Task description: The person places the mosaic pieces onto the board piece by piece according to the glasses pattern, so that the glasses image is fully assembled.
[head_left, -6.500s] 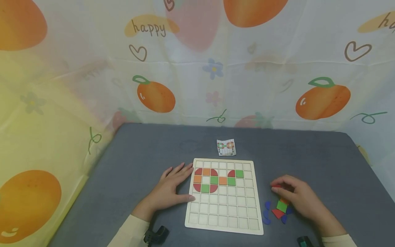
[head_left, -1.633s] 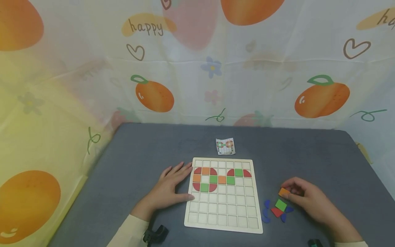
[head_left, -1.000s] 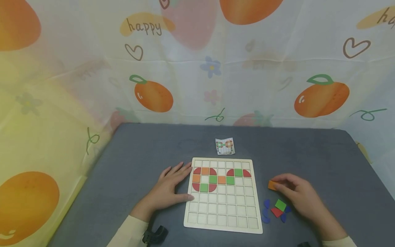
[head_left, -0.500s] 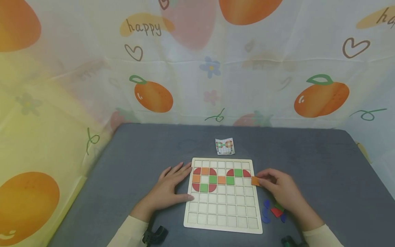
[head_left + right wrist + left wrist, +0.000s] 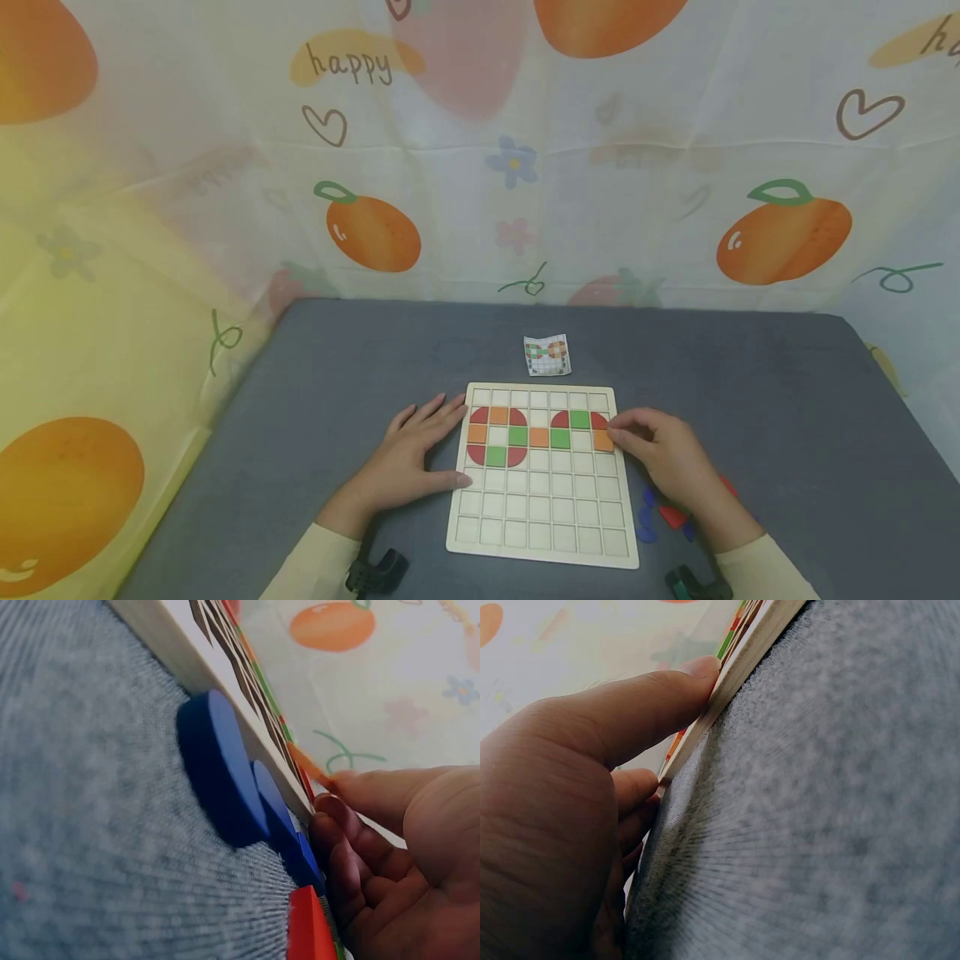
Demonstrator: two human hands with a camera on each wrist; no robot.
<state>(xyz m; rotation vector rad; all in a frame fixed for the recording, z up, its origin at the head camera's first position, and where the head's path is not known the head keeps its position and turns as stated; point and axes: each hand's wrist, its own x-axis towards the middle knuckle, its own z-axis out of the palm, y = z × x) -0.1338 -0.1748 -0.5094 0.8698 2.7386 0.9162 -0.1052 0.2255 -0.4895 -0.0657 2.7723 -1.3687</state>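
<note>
In the head view, a pale gridded board (image 5: pixel 540 508) lies on the grey table, with red, green and orange pieces in its upper squares. My right hand (image 5: pixel 667 454) pinches an orange square tile (image 5: pixel 603 441) at the rightmost column, just below a red rounded piece (image 5: pixel 598 421). From the right wrist view, that orange tile (image 5: pixel 309 766) looks tilted between thumb and fingers. My left hand (image 5: pixel 408 462) rests along the board's left edge with fingers spread, thumb on the rim. The left wrist view shows its thumb (image 5: pixel 667 694) against the board's side.
Blue curved pieces (image 5: pixel 646 525) and a red piece (image 5: pixel 672 517) lie right of the board, partly under my right forearm. Behind the board is a small printed card (image 5: pixel 547 356) with a coloured grid pattern. A fruit-patterned curtain (image 5: pixel 600 167) hangs behind the table.
My right hand took the orange tile from the loose pieces and carried it left onto the board. Earlier, a red piece went into the upper right square. The left hand stayed put.
</note>
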